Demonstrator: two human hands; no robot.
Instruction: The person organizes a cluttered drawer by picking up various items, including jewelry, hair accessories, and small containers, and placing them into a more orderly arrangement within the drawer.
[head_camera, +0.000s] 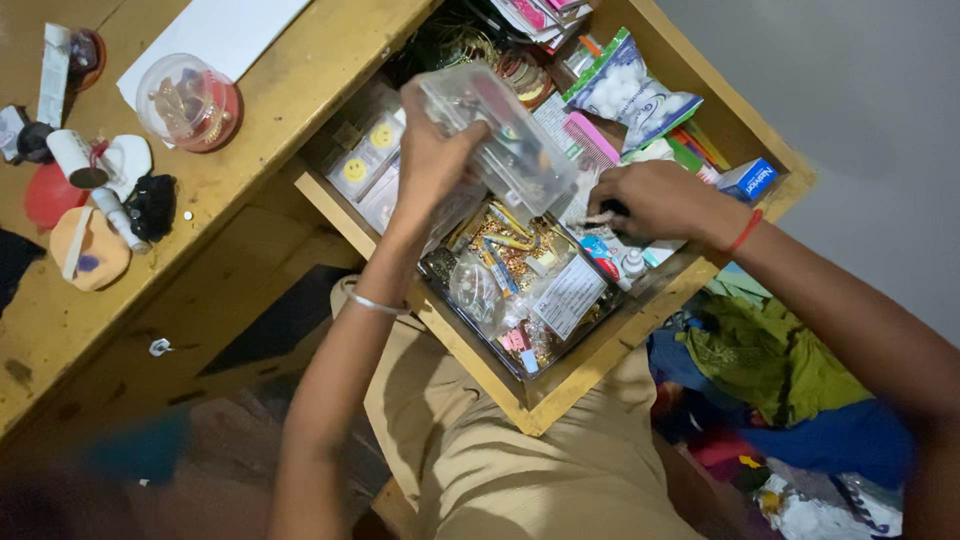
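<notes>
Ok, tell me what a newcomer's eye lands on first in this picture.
First the open wooden drawer in the middle, crammed with trinkets and small packets. Above it the left hand lifts a clear plastic box, while the right hand reaches down among the clutter at the drawer's right side. On the desk to the upper left stands a round clear container with a red base.

Blurred beyond telling: contents of the clear plastic lidded box (505, 135) in the left hand's (432, 160) grip. Hidden under the right hand (655, 200): whatever small dark thing sits there. Cut off by the top edge: the white paper sheet (225, 35) on the wooden bench (300, 70).
</notes>
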